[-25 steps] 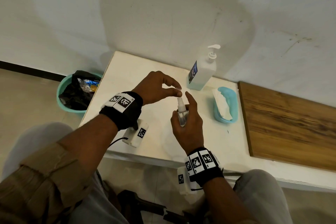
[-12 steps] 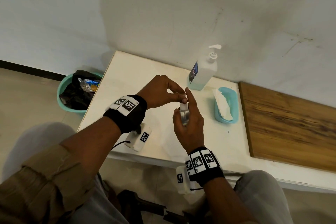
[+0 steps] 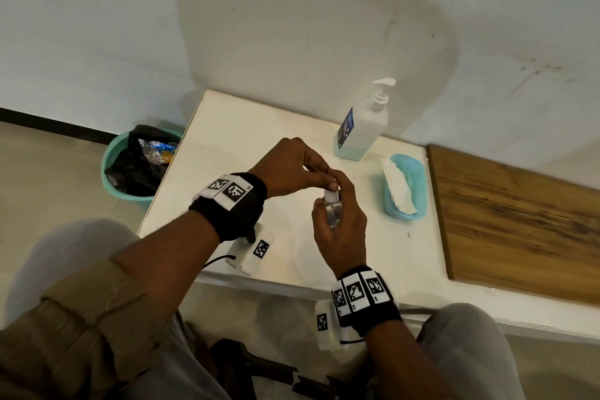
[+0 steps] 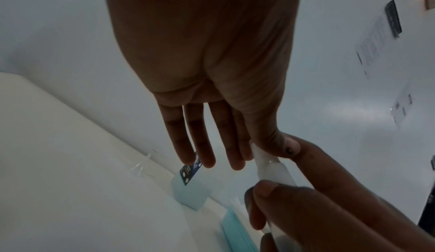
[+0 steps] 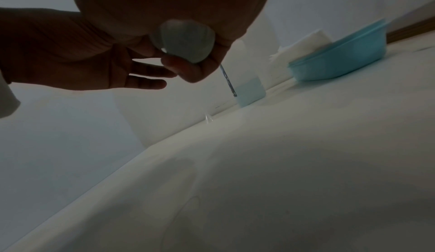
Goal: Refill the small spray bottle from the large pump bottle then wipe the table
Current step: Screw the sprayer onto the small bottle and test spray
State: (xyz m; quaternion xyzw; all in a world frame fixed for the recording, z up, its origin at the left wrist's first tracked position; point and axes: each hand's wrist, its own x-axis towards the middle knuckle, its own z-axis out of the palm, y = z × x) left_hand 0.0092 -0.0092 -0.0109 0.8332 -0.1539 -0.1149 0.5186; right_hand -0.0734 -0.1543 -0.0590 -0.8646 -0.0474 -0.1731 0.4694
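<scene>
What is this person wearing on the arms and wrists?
Both hands are bare. Each wrist has a black band carrying white tiles with black square-code markers; a white camera box with its own marker hangs beneath, with a thin black cable. The left arm has a rolled olive-brown sleeve.

no legible text, dark blue label on the large white pump bottle (image 3: 363, 127) too blurred, black-and-white square code markers on the black wristbands (image 3: 231, 189)

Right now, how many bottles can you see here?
2. The small spray bottle is held in the right hand above the table; the large pump bottle stands by the wall. None seems hidden.
</scene>
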